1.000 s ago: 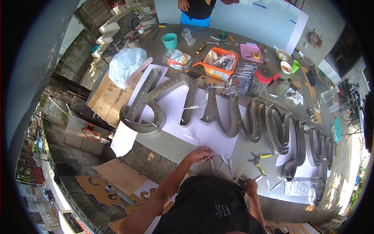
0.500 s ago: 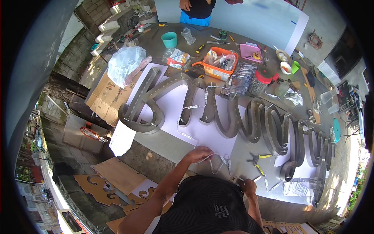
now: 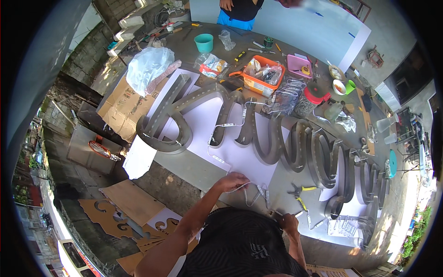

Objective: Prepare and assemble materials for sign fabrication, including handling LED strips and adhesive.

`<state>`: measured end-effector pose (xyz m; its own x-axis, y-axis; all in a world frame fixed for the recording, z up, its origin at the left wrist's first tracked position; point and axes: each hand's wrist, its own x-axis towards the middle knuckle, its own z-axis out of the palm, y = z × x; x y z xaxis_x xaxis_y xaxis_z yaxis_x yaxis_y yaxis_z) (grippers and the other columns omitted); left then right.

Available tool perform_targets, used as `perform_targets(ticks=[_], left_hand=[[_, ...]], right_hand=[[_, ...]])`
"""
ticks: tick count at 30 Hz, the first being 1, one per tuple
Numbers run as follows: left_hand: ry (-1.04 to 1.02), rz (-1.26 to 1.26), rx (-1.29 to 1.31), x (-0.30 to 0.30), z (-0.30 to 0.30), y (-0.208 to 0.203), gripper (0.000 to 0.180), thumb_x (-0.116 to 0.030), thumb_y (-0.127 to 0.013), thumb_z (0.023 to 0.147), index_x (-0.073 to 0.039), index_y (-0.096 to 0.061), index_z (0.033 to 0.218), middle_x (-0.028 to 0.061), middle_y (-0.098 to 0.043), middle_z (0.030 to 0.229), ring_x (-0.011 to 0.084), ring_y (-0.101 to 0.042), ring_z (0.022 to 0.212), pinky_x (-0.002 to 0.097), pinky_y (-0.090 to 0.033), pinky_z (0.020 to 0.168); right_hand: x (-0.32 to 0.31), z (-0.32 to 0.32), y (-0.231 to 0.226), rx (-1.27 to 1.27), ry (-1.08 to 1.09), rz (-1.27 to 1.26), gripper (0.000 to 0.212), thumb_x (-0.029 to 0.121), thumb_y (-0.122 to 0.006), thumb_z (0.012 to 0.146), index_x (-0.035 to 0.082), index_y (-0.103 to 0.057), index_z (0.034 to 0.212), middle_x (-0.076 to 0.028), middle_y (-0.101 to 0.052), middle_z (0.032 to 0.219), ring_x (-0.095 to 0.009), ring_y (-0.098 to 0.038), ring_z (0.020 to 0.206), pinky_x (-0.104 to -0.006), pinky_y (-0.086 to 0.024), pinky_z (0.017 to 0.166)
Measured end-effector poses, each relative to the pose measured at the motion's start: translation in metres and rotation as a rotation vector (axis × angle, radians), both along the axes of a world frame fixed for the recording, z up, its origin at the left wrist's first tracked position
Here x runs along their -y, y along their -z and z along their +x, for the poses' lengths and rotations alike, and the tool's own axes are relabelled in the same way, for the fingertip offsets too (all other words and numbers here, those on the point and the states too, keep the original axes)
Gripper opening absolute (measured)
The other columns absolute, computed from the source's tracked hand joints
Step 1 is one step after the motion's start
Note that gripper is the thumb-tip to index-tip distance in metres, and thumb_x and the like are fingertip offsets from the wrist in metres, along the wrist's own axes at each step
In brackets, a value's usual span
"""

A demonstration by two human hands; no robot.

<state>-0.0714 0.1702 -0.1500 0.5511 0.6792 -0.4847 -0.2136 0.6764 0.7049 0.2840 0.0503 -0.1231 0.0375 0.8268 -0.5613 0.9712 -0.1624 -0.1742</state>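
Note:
My left hand point(image 3: 234, 181) is closed, pinching the white wire of an LED module string point(image 3: 266, 196) at the table's near edge. The string hangs in loops between my two hands. My right hand point(image 3: 289, 222) is closed around a thin, light-coloured thing; its kind is too small to tell, and a whitish end point(image 3: 298, 214) sticks out beside the fingers. Yellow-handled pliers point(image 3: 302, 194) lie with jaws apart just beyond my right hand. Large grey metal channel letters point(image 3: 288, 159), lined with small light dots, stand across the table on white sheets point(image 3: 258, 173).
Behind the letters are an orange basket point(image 3: 263, 76) of parts, a red-lidded jar point(image 3: 314, 97), a teal bucket point(image 3: 203, 43) and a plastic bag point(image 3: 148, 69). Further LED modules point(image 3: 344, 227) lie at right. A co-worker point(image 3: 240, 14) stands across the table. Cut-out brown boards point(image 3: 131, 203) lie low at left.
The whole view has shifted and tilted slightly. Both my hands keep their grips in nearly the same places. The co-worker's raised hand is now blurred.

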Motion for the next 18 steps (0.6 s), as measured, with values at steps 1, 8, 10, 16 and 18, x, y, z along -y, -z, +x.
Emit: perform_targets(ticks=[1,8,10,16,18], left_hand=[[0.007,0.004,-0.028,0.0,-0.001,0.0,0.021,-0.021,-0.063,0.099,-0.001,-0.067,0.102,0.0065,-0.069,0.085,0.011,-0.061,0.066,0.026,-0.049,0.057],[0.0,-0.021,0.014,0.0,-0.003,0.012,0.021,-0.022,-0.065,0.098,-0.002,-0.068,0.103,0.0064,-0.07,0.086,0.011,-0.063,0.068,0.0249,-0.049,0.058],[0.022,0.012,-0.01,0.002,-0.005,0.012,0.021,-0.022,-0.065,0.098,-0.002,-0.068,0.103,0.0068,-0.071,0.087,0.0114,-0.063,0.068,0.0252,-0.049,0.058],[-0.025,-0.002,-0.005,0.002,-0.001,0.012,0.026,-0.024,-0.066,0.096,0.002,-0.067,0.1,0.0092,-0.071,0.086,0.0133,-0.063,0.065,0.0269,-0.051,0.055],[-0.02,0.027,-0.011,0.002,-0.003,0.02,0.026,-0.024,-0.066,0.096,0.002,-0.067,0.099,0.009,-0.071,0.085,0.0131,-0.063,0.065,0.0269,-0.051,0.056]], right_hand=[[-0.001,0.001,0.002,0.056,-0.063,-0.046,0.045,0.054,-0.068,0.083,0.009,-0.077,0.082,-0.018,-0.072,0.083,-0.04,-0.07,0.084,-0.0482,-0.055,0.073],[-0.067,-0.037,-0.096,-0.296,-0.232,0.327,0.024,0.028,-0.07,0.088,0.004,-0.071,0.085,-0.017,-0.069,0.08,-0.039,-0.067,0.077,-0.0463,-0.052,0.066],[-0.094,-0.062,-0.131,-0.435,-0.252,0.543,0.014,0.017,-0.072,0.086,0.003,-0.071,0.083,-0.015,-0.07,0.08,-0.036,-0.067,0.072,-0.0438,-0.052,0.063],[-0.126,-0.142,-0.255,-0.846,-0.311,0.805,0.012,0.013,-0.075,0.084,0.002,-0.069,0.086,-0.009,-0.068,0.076,-0.023,-0.063,0.061,-0.0338,-0.049,0.057],[-0.128,-0.165,-0.294,-1.05,-0.529,1.015,0.013,0.015,-0.072,0.087,0.002,-0.069,0.083,-0.008,-0.069,0.076,-0.019,-0.063,0.06,-0.0324,-0.048,0.055]])
